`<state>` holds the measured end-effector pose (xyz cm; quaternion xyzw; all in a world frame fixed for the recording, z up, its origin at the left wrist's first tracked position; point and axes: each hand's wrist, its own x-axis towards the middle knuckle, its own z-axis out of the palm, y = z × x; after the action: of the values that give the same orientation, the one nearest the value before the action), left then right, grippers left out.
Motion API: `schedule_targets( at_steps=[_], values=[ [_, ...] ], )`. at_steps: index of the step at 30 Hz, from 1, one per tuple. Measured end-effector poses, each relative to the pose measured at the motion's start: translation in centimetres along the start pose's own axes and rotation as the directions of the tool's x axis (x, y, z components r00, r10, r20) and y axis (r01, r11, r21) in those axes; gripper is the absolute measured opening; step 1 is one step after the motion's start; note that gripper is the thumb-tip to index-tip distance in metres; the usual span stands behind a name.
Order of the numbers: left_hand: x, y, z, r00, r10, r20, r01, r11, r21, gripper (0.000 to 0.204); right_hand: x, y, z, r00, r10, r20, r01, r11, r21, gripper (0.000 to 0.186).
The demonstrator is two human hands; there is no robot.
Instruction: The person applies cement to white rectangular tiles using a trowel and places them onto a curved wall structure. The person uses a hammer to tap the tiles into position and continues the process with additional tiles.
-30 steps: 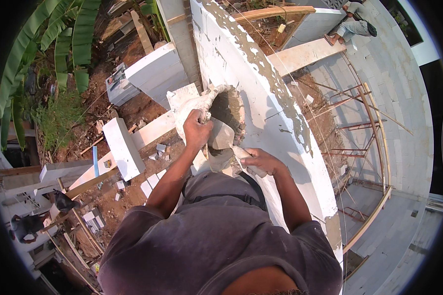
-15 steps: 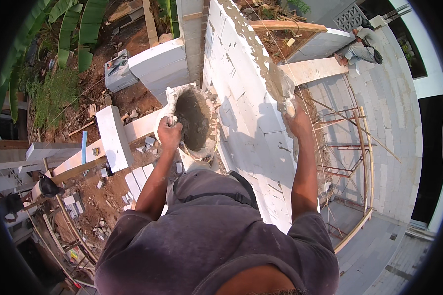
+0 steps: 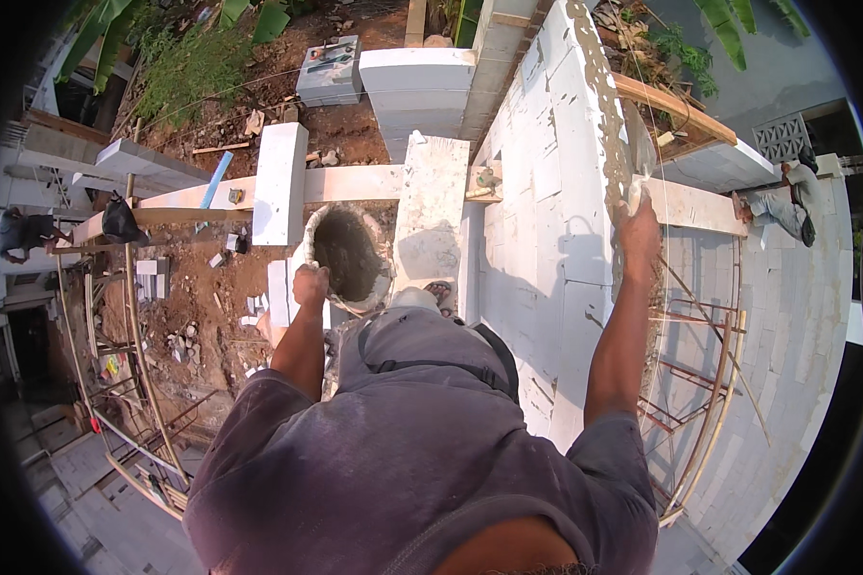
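My left hand is closed on the near-left rim of a mortar-crusted bucket, which has wet grey mortar inside. My right hand grips the pale handle of a trowel. Its blade is against the right side of the white block wall, close to the top. Wet mortar runs along the wall's top edge in an uneven layer.
Left of the wall, a dusty board lies under my sandalled foot. A white block rests across a long plank. Scaffold poles stand right of the wall. Other people crouch at far right and far left.
My left hand has drawn the bucket leftward, away from the wall, baring the board. The trowel stays at the wall's right side in my right hand. The whole view has turned.
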<state>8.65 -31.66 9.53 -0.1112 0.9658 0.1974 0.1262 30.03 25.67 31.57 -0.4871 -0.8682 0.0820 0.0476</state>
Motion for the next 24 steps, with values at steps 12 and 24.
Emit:
schedule_targets(
  at_steps=[12, 24],
  values=[
    [-2.4, -6.9, -3.9, 0.856, -0.515, 0.046, 0.499, 0.797, -0.340, 0.045, -12.3, -9.6, 9.2, 0.600, -0.438, 0.670, -0.118, 0.779, 0.616, 0.069],
    [1.5, 4.1, -2.4, 0.974, -0.115, 0.196, 0.227, 0.525, -0.820, 0.008, -7.8, -25.6, 22.6, 0.266, -0.660, 0.702, 0.388, 0.741, 0.549, 0.072]
  ],
)
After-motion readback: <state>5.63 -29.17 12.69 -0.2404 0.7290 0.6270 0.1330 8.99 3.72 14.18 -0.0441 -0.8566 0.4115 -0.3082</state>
